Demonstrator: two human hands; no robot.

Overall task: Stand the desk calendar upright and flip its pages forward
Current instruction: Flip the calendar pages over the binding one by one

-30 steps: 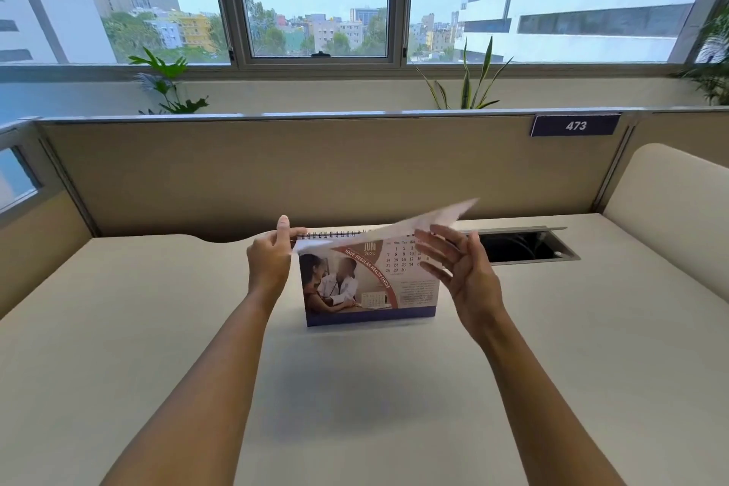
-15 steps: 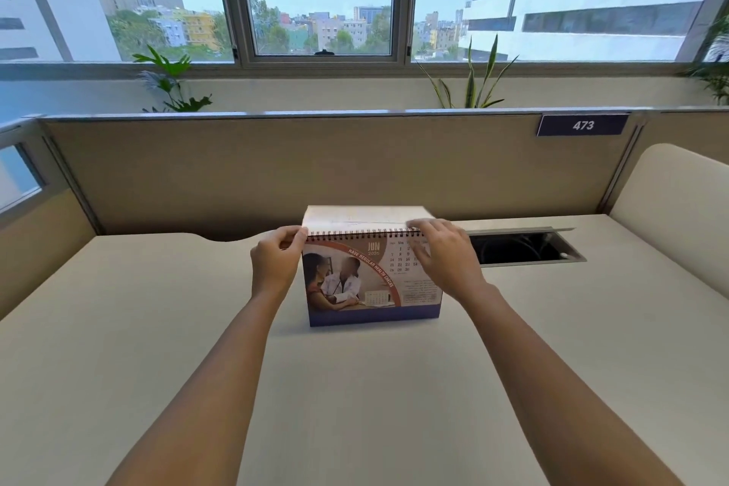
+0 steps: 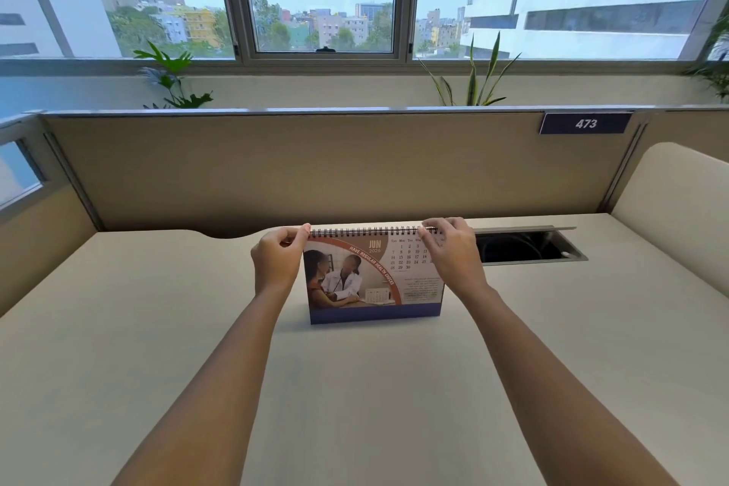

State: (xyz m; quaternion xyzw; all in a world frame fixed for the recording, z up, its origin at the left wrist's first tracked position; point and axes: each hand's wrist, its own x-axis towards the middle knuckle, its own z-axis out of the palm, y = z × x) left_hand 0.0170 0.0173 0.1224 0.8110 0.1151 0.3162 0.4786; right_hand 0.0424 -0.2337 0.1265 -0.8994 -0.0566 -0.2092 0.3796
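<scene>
Between the two hands, head view: desk calendar [image 3: 374, 276] stands upright on the beige surface [image 3: 118, 347], spiral binding [image 3: 367, 231] along its top edge, blue base strip touching the surface. Facing page reads JUN 2026, with a photo panel on the side of the left hand and a date grid on the side of the right hand.

Left hand [image 3: 278, 262]: thumb and fingers pinched on the top corner of the calendar at the end of the spiral. Closed on it.

Right hand [image 3: 453, 256]: fingers curled over the opposite top corner, fingertips [image 3: 428, 227] on the spiral, palm covering part of the date grid. Gripping the calendar. Whether a single page is caught under these fingers, cannot tell.

Both forearms reach in from the near edge, well apart, one on each side of the calendar.

Just beyond the right hand, to its outer side: open cable hatch [image 3: 524, 247] set in the surface, lid raised, dark inside. Past both hands: tan partition [image 3: 315, 170] with a plate marked 473 [image 3: 586, 123]; windows and plants behind it.
</scene>
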